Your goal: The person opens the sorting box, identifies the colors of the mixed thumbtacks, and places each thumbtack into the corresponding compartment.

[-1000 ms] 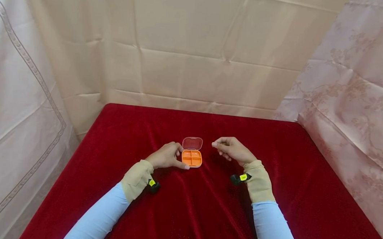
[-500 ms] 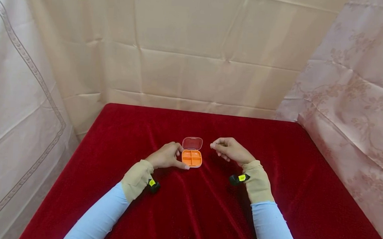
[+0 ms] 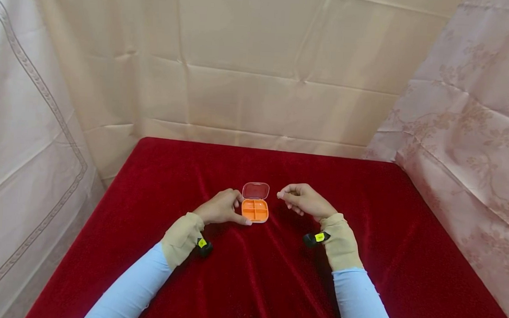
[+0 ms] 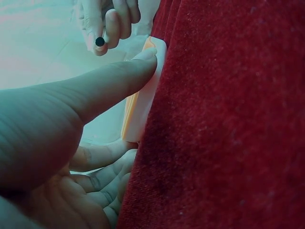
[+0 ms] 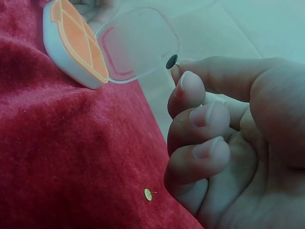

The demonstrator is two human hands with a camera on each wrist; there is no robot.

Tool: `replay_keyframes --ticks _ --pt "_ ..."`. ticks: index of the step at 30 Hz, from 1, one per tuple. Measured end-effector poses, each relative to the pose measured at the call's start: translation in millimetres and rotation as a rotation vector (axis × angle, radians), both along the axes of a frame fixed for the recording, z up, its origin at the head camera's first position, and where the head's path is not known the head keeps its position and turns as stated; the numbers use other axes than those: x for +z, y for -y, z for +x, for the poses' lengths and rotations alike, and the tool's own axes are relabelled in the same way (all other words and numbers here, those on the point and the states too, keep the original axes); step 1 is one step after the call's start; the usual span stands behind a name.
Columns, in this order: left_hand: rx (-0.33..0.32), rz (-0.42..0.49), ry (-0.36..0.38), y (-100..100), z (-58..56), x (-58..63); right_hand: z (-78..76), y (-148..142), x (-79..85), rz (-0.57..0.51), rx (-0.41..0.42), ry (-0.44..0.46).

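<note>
Beige drape (image 3: 241,76) behind red table (image 3: 275,265); possibly floor (image 3: 56,259), dim, lower left.

Left sleeve (image 3: 129,284) and right sleeve (image 3: 363,299): light blue. Beige wrist wraps (image 3: 182,237) adjoin both sleeves. Black wrist modules (image 3: 309,240) carry yellow labels (image 3: 320,237) with dark markings.

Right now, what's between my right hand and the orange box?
In the head view, only red cloth shows between your right hand and the orange box. The right wrist view shows a dark tack pinched in that hand.
</note>
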State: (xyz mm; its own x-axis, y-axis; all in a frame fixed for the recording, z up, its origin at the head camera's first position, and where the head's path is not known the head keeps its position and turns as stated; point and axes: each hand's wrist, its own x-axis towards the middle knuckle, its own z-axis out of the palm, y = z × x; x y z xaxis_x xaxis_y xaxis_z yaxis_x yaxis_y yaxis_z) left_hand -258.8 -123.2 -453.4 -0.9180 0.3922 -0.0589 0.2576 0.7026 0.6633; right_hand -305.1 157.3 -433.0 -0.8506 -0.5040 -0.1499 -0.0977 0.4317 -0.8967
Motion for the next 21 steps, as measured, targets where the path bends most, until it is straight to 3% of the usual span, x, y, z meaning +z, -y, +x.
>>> replay_keyframes --ticks 21 --pt "0.001 0.003 0.015 0.0 -0.7 0.0 5.0 5.2 4.1 0.007 0.011 0.003"
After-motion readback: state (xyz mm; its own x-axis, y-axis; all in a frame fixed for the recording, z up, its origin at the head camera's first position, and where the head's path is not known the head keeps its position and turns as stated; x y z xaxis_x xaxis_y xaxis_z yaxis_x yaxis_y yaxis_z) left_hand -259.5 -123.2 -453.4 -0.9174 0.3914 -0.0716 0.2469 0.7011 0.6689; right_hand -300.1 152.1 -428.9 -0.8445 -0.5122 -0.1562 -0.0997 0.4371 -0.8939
